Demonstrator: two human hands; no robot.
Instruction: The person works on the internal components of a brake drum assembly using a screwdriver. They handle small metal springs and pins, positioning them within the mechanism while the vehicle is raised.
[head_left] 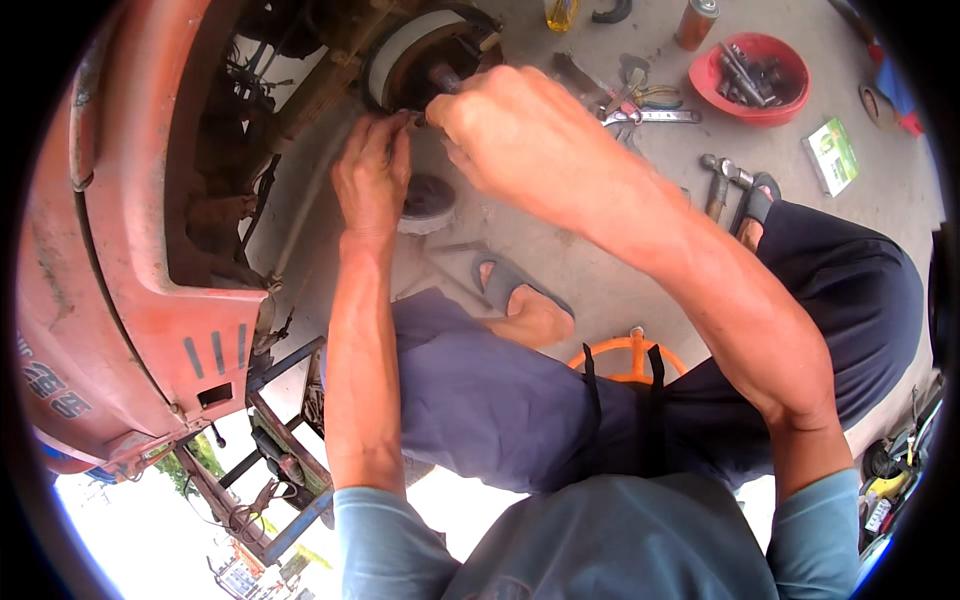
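A round brake assembly (395, 62) with a pale curved band and a dark rusty centre sits on the axle of a faded red vehicle (140, 250). My left hand (372, 172) is at its lower edge, thumb and fingertips pinched together; whatever lies between them is too small to make out. Just right of it, my right hand (500, 125) is closed in a fist beside the dark stub (443, 77) at the centre. Its grip is hidden by the back of the hand. Below the hands, a round dark part with a pale rim (428, 205) lies on the floor.
Pliers (655, 97) and an adjustable wrench (665, 116) lie on the concrete right of my hands. Beyond are a red bowl of sockets (750, 80), a can (697, 24), a green-white box (832, 157) and hammers (722, 180). An orange stool (637, 350) stands between my legs.
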